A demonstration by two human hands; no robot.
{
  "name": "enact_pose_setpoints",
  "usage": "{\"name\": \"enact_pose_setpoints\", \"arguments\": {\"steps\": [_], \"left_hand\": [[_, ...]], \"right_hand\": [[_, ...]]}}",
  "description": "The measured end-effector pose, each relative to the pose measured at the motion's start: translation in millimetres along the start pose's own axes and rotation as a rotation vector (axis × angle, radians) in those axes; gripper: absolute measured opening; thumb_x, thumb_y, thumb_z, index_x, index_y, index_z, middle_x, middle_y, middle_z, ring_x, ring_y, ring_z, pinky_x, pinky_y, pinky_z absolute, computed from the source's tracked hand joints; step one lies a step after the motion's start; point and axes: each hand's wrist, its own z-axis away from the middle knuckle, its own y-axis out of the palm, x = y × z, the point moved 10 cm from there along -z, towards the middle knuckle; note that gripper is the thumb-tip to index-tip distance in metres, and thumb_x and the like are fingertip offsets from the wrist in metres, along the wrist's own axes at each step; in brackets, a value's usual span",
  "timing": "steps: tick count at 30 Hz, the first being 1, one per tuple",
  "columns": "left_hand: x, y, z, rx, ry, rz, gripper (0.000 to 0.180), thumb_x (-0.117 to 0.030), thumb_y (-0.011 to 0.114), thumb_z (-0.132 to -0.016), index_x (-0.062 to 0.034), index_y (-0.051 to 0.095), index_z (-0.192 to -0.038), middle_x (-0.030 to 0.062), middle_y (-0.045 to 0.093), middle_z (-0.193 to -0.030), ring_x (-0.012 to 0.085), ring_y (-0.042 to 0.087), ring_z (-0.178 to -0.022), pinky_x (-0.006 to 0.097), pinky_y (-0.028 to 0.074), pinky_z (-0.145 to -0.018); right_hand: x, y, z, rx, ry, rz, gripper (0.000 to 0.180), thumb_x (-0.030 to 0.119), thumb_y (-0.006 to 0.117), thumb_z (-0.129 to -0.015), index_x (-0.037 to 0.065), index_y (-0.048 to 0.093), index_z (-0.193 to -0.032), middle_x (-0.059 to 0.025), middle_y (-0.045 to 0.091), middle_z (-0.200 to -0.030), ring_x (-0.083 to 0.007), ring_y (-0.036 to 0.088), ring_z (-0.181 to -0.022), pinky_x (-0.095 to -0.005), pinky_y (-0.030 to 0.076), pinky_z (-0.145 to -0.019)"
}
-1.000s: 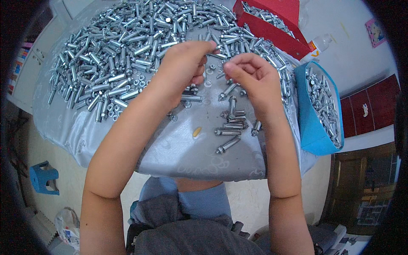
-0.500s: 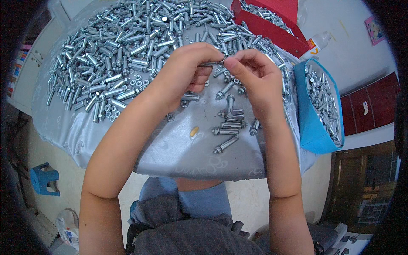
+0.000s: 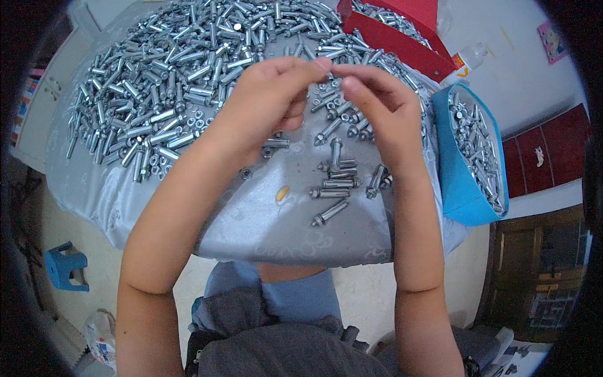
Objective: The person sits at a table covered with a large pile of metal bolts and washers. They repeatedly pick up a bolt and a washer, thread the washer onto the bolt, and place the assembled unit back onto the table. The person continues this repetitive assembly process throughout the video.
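My left hand (image 3: 273, 91) is closed in a pinch above the table, its thumb and forefinger pressed together; whatever lies between them is hidden. Facing it, my right hand (image 3: 391, 110) is open, thumb apart, with its forefinger reaching to the left fingertips. Below the hands, several expansion bolts (image 3: 335, 183) with nuts and washers lie in a loose group. A big heap of such bolts (image 3: 188, 69) covers the table's far and left side. Loose hex nuts (image 3: 200, 115) are scattered at the heap's near edge.
At the right edge stands a blue box (image 3: 463, 188) filled with bolts. A red box (image 3: 399, 45) with more bolts is at the far right, beside a white bottle (image 3: 468, 61). A small yellowish piece (image 3: 282, 193) lies on the grey tablecloth (image 3: 282, 235). A blue stool (image 3: 66, 267) stands on the floor.
My right thumb has come away from the forefinger, opening the right hand's pinch. The left hand has shifted slightly up and left, and the metal piece seen at its fingertips no longer shows.
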Motion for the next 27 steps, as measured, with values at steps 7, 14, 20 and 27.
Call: {"name": "enact_pose_setpoints", "arguments": {"steps": [7,14,20,27], "left_hand": [[-2,-17,-1,-0.098,0.025,0.016,0.023,-0.03,0.056,-0.082,-0.0088,0.05,-0.074,-0.0083,0.026,-0.052,0.0029,0.023,-0.042,0.02,0.017,-0.038],[3,-17,-5,-0.102,0.003,-0.001,0.024,-0.03,0.057,-0.082,-0.0075,0.052,-0.077,-0.0082,0.025,-0.052,0.0029,0.023,-0.043,0.02,0.017,-0.038],[5,-18,-4,-0.105,-0.003,0.007,0.022,-0.028,0.058,-0.08,-0.0074,0.053,-0.074,-0.0078,0.032,-0.051,0.0032,0.027,-0.042,0.02,0.023,-0.04],[7,-17,-6,-0.109,-0.006,-0.043,0.024,-0.032,0.056,-0.082,-0.009,0.052,-0.075,-0.0086,0.026,-0.052,0.003,0.023,-0.043,0.02,0.018,-0.04]], "right_hand": [[-23,17,-3,0.144,-0.244,0.826,0.015,0.019,0.06,-0.074,0.008,0.067,-0.082,-0.0115,0.058,-0.08,-0.0291,0.053,-0.079,-0.037,0.043,-0.072],[-39,19,-6,0.164,-0.124,0.977,0.016,0.022,0.061,-0.072,0.015,0.068,-0.084,-0.0128,0.058,-0.082,-0.0298,0.054,-0.081,-0.0385,0.044,-0.073],[-38,18,-6,0.238,-0.009,1.048,0.015,0.023,0.061,-0.073,0.017,0.068,-0.084,-0.0133,0.059,-0.082,-0.0294,0.056,-0.082,-0.0401,0.046,-0.07],[-30,14,-3,0.181,0.001,1.122,0.018,0.027,0.063,-0.072,0.01,0.067,-0.075,-0.014,0.06,-0.079,-0.0299,0.057,-0.079,-0.0396,0.047,-0.07]]}}
